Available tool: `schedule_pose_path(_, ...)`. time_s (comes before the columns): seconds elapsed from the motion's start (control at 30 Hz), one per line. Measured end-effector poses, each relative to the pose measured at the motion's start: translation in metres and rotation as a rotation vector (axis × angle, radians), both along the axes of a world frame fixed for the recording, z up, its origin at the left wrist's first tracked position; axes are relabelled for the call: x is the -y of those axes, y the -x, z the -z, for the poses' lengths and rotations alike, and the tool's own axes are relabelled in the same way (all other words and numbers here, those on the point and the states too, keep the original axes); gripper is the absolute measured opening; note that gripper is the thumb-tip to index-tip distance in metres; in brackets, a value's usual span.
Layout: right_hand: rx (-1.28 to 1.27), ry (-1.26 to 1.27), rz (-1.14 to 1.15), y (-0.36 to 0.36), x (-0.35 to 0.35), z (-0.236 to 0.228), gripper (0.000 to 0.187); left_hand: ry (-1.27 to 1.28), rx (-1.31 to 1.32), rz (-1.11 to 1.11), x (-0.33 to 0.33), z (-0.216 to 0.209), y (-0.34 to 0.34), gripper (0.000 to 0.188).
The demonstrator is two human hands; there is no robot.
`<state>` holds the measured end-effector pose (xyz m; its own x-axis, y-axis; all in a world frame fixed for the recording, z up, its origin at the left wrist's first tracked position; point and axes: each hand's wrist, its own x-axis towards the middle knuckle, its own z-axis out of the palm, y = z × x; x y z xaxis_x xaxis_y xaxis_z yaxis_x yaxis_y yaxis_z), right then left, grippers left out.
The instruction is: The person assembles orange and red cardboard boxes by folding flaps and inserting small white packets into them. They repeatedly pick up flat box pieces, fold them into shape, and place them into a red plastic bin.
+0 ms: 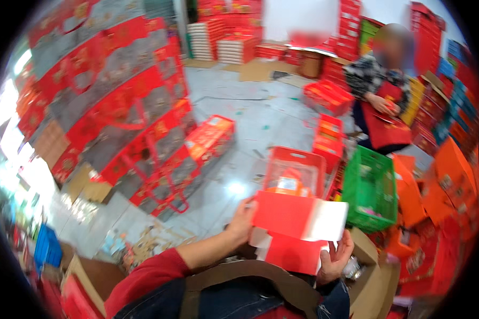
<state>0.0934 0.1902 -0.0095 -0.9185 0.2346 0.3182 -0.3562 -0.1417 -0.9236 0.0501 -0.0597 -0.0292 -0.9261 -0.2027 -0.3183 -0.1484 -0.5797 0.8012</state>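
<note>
Between my hands is a red folding carton (285, 212), partly unfolded, with white inner flaps standing out at its right and left. My left hand (241, 222) grips its left edge, the fingers partly behind the card. At the carton's lower right, my right hand (336, 257) has its fingers bent around a white flap, the thumb along the edge. Just beyond the carton stands a red plastic crate (321, 169) with orange-and-white packages (288, 183) inside.
A green crate (371, 187) stands to the right, beside orange boxes (410, 186). Tall stacks of red and grey gift bags (117, 119) fill the left. An open cardboard box (375, 266) is by my right arm. Another person (380, 80) sits at the far right, holding something red.
</note>
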Motion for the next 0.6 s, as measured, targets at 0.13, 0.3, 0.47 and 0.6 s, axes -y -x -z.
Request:
schedule_pose_path(0.13,0.011,0.168,-0.330,0.007,0.039,0.003,0.083,0.105,0.004,0.363,-0.018,-0.014,-0.024,0.059)
schedule_pose_path(0.3,0.162,0.062,-0.183,0.020,0.033,0.019,0.067,0.150,-0.240,0.602,-0.016,-0.008,-0.038,0.081)
schedule_pose_path(0.47,0.196,-0.470,-0.276,0.013,0.012,0.071,0.082,0.383,-0.416,0.649,-0.014,-0.023,-0.010,0.076)
schedule_pose_path(0.6,-0.092,-0.107,-0.207,0.032,0.014,0.059,0.065,0.558,-0.584,0.551,-0.039,0.000,-0.001,0.066)
